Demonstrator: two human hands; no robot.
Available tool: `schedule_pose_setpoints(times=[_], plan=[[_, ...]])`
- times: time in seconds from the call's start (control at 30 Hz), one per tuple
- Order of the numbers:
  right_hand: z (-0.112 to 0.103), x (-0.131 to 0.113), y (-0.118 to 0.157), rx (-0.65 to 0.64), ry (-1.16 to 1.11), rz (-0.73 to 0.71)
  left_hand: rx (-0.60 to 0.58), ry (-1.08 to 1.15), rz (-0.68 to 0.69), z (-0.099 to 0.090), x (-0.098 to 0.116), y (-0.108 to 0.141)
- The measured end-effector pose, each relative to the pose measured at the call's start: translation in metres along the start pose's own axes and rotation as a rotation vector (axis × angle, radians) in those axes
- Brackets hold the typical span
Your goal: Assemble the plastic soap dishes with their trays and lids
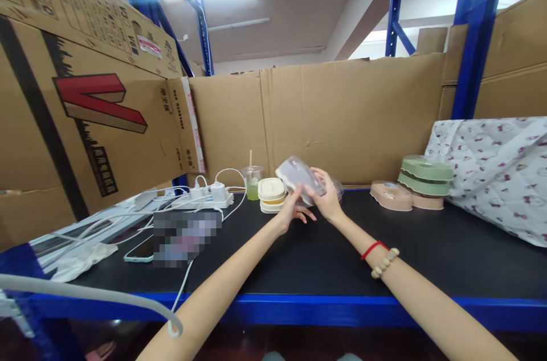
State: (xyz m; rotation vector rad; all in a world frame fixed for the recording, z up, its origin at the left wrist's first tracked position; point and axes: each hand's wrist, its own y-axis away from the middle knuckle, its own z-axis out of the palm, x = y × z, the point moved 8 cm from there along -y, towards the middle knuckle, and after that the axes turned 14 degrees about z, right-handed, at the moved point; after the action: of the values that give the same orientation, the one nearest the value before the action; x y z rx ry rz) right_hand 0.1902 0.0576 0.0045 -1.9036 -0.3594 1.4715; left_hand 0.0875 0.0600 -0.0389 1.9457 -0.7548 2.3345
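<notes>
Above the middle of the black shelf, a pale greyish-lilac container [294,175] with a see-through cover is tilted between my two hands. My left hand [291,212] grips its lower edge, thumb up against it and the other fingers partly spread underneath. On its right side, my right hand [328,197] holds the container with fingers curled over the edge. Just left of it stands a small stack of cream containers [272,193] with a yellow layer between. Some clear plastic [338,189] shows behind my right hand, its shape mostly hidden.
A cup of green drink [253,187] with a straw stands at the back. To the right are green lidded boxes [427,176] on pink ones [391,196], beside a patterned cloth [496,173]. Leftward lie a power strip [209,200], cables, a phone [141,250] and crumpled tissue [85,260].
</notes>
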Motion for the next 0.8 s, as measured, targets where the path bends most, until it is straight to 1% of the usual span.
schedule_pose_setpoints(times=[0.07, 0.13, 0.33, 0.43, 0.53, 0.6, 0.67, 0.73, 0.8], plan=[[0.011, -0.003, 0.006, -0.072, -0.022, -0.014, 0.003, -0.008, 0.035, -0.002, 0.0, -0.001], [0.013, -0.005, 0.008, -0.085, -0.055, -0.009, 0.021, -0.012, 0.068, -0.004, -0.001, -0.002], [0.002, 0.002, 0.001, -0.029, -0.158, 0.086, 0.049, 0.006, 0.087, -0.006, 0.0, -0.002], [-0.001, 0.002, 0.0, 0.027, -0.135, 0.07, 0.058, 0.018, 0.087, -0.004, 0.002, -0.001], [-0.013, 0.004, -0.001, 0.166, -0.051, 0.067, 0.099, 0.025, 0.127, -0.007, 0.006, -0.001], [-0.025, 0.008, -0.003, 0.28, 0.052, 0.081, 0.168, 0.018, 0.183, -0.014, 0.011, -0.002], [-0.036, 0.012, -0.006, 0.355, 0.184, 0.072, 0.25, 0.004, 0.228, -0.022, 0.014, -0.002], [-0.043, 0.019, -0.009, 0.377, 0.323, 0.061, 0.316, -0.008, 0.254, -0.028, 0.016, -0.001], [-0.047, 0.03, -0.011, 0.364, 0.434, 0.086, 0.35, -0.015, 0.275, -0.031, 0.017, 0.0]])
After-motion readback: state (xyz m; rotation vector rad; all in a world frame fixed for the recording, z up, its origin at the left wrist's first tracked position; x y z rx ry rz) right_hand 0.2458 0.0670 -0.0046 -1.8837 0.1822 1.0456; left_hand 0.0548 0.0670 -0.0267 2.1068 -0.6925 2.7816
